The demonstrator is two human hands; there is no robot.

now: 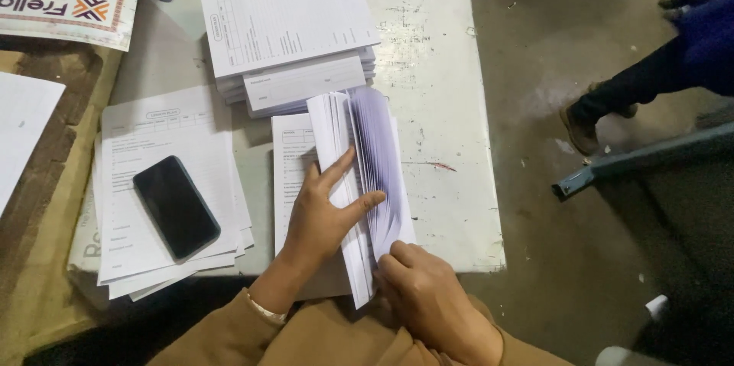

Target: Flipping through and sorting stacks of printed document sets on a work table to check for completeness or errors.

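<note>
Paper stack (367, 175) (fanned) under both hands

phone (176, 206) on left sheets (164, 183) | fanned pad (367, 175) right | stacks (287, 26) behind
</note>
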